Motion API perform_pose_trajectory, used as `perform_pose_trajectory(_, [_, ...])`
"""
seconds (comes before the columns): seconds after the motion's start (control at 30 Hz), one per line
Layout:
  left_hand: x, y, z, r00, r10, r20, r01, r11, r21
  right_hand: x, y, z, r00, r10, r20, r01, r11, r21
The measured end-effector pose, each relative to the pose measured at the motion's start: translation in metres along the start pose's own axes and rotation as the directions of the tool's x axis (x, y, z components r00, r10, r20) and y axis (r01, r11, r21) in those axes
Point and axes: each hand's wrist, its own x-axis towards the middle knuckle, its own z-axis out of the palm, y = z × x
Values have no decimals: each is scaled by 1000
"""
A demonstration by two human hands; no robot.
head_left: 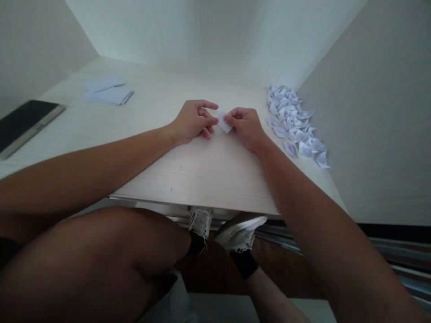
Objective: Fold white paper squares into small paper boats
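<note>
A small piece of white paper [224,124] is pinched between the thumb and fingers of my right hand [247,125], just above the white tabletop [202,170]. Close to the paper's left side is my left hand [195,120], its fingers apart and curved. The left thumb tip comes near the paper's edge; whether it touches I cannot tell. Folds in the paper are too small to make out. Beyond my right hand lies a heap of small folded white papers [292,116].
At the back left lies a stack of flat white paper sheets [111,93]. A dark-screened phone or tablet [28,121] rests at the left edge. White panels rise behind and at both sides, including the right panel [377,112]. My legs and shoes [235,235] are below the table's front edge.
</note>
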Motion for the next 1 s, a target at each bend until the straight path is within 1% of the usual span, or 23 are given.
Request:
perform_pose_trajectory(0.13, [-2, 3, 2, 1000, -22, -8, 22, 1000, -5, 3, 4, -2, 1000, 4, 12, -5, 999, 48])
perform_pose_trajectory(0.23, [-2, 2, 0, 998, -54, 15, 54, 998, -19, 2, 5, -6, 1000, 19, 8, -20, 998, 66])
perform_pose_trajectory(0.3, [-1, -1, -2, 998, -51, 33, 52, 998, -26, 0, 4, -7, 1000, 25, 7, -26, 999, 47])
perform_pose_trajectory(0.43, [-1, -4, -4, 999, -1, 47, 4, 998, -57, -2, 3, -6, 999, 38, 9, -38, 999, 1])
perform_pose_trajectory(0.53, [-2, -1, -3, 997, -42, 66, 47, 996, -75, -1, 3, -5, 999, 44, 14, -44, 999, -12])
perform_pose_trajectory(0.6, [-3, 2, -3, 997, -60, 57, 64, 996, -64, -1, 3, -5, 999, 41, 22, -40, 999, -12])
perform_pose_trajectory(0.77, [-5, 8, -2, 997, -60, 56, 64, 995, -70, -3, 2, -5, 999, 16, 33, -15, 999, -28])
perform_pose_trajectory(1.0, [-5, 8, -2, 995, -53, 84, 50, 998, 34, -6, -4, -1, 999, -27, 29, 27, 1000, -3])
